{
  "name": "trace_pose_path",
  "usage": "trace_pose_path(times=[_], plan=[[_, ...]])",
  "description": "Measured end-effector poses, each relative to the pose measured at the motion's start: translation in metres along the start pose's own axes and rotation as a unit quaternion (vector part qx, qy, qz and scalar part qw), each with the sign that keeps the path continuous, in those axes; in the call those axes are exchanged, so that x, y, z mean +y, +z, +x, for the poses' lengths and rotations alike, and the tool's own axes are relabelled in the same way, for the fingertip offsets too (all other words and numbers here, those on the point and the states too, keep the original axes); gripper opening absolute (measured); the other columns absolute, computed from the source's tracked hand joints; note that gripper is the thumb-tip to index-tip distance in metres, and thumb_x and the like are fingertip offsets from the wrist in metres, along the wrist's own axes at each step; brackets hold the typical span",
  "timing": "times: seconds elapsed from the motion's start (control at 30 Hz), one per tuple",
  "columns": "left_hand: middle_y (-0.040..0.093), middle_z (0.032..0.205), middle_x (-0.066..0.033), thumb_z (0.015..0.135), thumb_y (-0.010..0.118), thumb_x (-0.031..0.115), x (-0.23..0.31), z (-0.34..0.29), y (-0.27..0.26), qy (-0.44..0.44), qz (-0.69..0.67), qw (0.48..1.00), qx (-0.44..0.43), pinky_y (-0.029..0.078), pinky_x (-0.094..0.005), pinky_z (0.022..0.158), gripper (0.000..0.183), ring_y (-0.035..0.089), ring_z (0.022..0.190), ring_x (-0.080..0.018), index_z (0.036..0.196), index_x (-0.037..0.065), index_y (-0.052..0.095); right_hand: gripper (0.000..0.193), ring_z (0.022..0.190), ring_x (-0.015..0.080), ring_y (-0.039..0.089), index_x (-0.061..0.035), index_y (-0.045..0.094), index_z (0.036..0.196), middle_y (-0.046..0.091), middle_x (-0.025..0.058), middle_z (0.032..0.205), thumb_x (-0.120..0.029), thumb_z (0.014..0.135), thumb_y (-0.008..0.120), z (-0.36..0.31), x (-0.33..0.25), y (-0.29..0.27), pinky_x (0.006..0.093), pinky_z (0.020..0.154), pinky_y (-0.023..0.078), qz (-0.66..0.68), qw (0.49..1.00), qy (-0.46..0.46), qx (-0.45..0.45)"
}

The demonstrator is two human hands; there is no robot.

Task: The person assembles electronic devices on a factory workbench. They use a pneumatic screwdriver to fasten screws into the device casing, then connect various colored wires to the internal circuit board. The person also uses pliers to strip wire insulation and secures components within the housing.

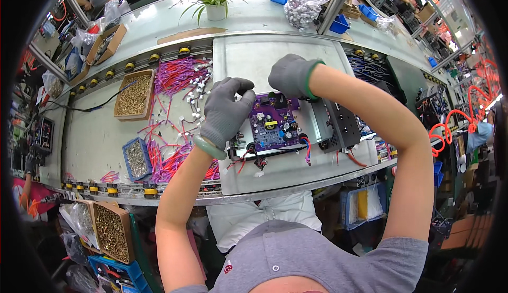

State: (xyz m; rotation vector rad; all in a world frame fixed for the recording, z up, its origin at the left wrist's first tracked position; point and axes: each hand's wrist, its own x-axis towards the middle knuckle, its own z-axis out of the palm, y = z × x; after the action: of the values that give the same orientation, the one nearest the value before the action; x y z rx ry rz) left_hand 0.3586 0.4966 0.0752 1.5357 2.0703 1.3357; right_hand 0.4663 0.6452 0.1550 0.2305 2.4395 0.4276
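In a grey glove, my left hand (228,108) is over the left edge of an open metal chassis (320,126). Its fingers are bent, with a gap between thumb and forefinger and nothing visible in it. My right hand (290,76), gloved in grey with a green cuff, is curled closed above the chassis's far edge. What its fingers may hold is hidden. A purple circuit board (274,121) lies inside the chassis, carrying a yellow transformer (271,124) and black parts. Red and black wires (307,150) stick out at the near side.
Pink and purple wire bundles (177,76) with white connectors lie left of the chassis. Farther left are a box of brass-coloured screws (150,89) and a blue tray of silver screws (125,158). Black cables (370,71) sit at the right, and a potted plant (216,12) stands beyond.
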Motion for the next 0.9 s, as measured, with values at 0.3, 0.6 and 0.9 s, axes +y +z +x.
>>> trace_pose_path(times=[0.3, 0.6, 0.9], plan=[[0.069, 0.098, -0.0086, 0.085, 0.065, 0.021, 0.005, -0.002, 0.000, -0.033, -0.032, 0.999, -0.002, 0.048, -0.0362, 0.090, 0.021, 0.061, 0.099, -0.0241, 0.098, 0.007, 0.073, 0.023, 0.094, 0.0253, 0.064, -0.0102, 0.069, 0.094, 0.067, 0.0065, 0.093, -0.011, 0.071, 0.070, -0.039, -0.015, 0.081, 0.0381, 0.084, 0.051, 0.101, 0.948, 0.061, 0.296], [0.070, 0.098, -0.0083, 0.086, 0.065, 0.021, 0.002, -0.002, 0.003, -0.033, -0.060, 0.998, 0.003, 0.049, -0.0342, 0.086, 0.021, 0.061, 0.094, -0.0225, 0.100, 0.007, 0.073, 0.046, 0.103, 0.0249, 0.061, -0.0080, 0.067, 0.116, 0.067, 0.0074, 0.100, -0.005, 0.070, 0.067, -0.049, -0.022, 0.083, 0.0397, 0.099, 0.042, 0.137, 0.961, 0.062, 0.231], [0.068, 0.094, -0.0099, 0.086, 0.064, 0.021, 0.007, -0.001, -0.008, -0.001, 0.078, 0.997, -0.026, 0.050, -0.0351, 0.083, 0.023, 0.064, 0.088, -0.0214, 0.100, 0.005, 0.072, 0.041, 0.100, 0.0233, 0.060, -0.0248, 0.069, 0.110, 0.065, 0.0011, 0.096, -0.012, 0.072, 0.072, -0.123, -0.043, 0.106, 0.0441, 0.099, 0.041, 0.273, 0.887, -0.073, 0.366]])
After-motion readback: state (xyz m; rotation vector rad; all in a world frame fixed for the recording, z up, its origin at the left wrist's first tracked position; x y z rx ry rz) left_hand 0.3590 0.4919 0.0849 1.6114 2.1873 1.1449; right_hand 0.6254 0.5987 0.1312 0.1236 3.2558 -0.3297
